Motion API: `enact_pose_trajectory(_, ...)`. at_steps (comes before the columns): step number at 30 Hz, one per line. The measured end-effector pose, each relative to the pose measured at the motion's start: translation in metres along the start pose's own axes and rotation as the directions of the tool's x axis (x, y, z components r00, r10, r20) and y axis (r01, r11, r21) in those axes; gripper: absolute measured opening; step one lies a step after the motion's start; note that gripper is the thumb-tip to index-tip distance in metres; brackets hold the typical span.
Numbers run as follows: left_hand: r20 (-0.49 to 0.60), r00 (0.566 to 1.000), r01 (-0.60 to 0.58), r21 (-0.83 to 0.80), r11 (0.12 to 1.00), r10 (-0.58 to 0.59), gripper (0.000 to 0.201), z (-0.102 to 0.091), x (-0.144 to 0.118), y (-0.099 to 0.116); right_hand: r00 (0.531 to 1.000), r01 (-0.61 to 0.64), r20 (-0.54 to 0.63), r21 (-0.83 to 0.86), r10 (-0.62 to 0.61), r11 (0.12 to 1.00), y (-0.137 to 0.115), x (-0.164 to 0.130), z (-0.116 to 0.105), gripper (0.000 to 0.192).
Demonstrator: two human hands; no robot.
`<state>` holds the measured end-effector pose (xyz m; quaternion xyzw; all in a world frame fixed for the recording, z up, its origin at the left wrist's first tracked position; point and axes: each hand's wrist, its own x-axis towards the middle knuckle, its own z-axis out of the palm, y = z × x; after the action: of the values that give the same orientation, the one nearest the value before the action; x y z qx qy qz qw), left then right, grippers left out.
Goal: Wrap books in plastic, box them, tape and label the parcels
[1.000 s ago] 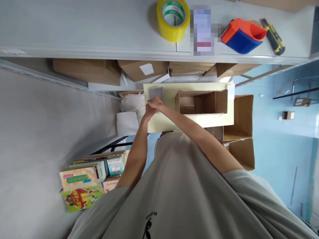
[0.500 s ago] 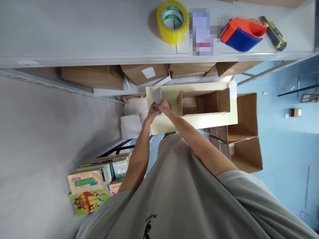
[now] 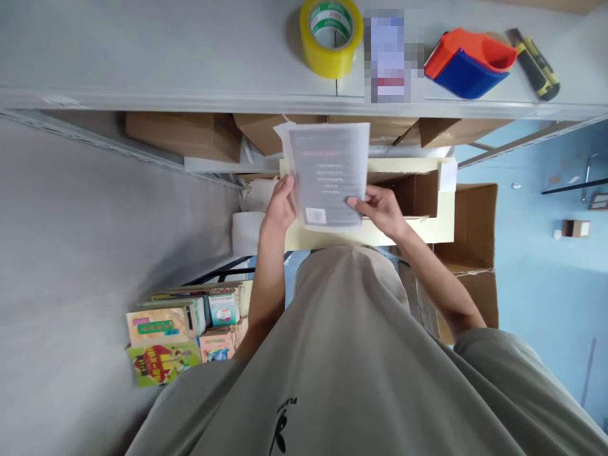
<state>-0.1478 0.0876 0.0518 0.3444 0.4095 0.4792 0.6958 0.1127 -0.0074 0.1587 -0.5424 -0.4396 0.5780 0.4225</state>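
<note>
My left hand (image 3: 280, 206) and my right hand (image 3: 377, 209) both hold a grey book (image 3: 329, 172) in clear wrap, raised flat toward the camera with its back cover and a barcode label showing. The left hand grips its left edge, the right hand its lower right corner. The book hangs above a pale yellow board (image 3: 313, 235) and hides part of the open brown cardboard box (image 3: 418, 193) that stands on the board.
A grey shelf (image 3: 142, 57) overhead carries a yellow tape roll (image 3: 330, 35), an orange and blue tape dispenser (image 3: 468, 60) and a yellow-black utility knife (image 3: 536, 63). Cardboard boxes (image 3: 185, 134) sit beneath it. More open boxes (image 3: 472, 221) stand right. Colourful children's books (image 3: 180, 332) are stacked lower left.
The grey book has been lifted from the yellow board up toward the camera and turned flat. My hands have moved apart, each now gripping one side of it.
</note>
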Motion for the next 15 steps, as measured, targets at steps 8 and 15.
enact_pose_trajectory(8,0.142,0.988,-0.107,0.319,0.942,0.065,0.059,0.096,-0.008,0.025,0.982,-0.006,-0.189,0.06,0.018,0.998,0.034,-0.032,-0.058,0.074)
enact_pose_trajectory(15,0.542,0.806,-0.589,0.695,0.412,0.238,0.034,0.177,-0.009,0.086,0.851,0.145,-0.324,-0.612,-0.414,0.777,-0.026,-0.047,-0.134,0.091)
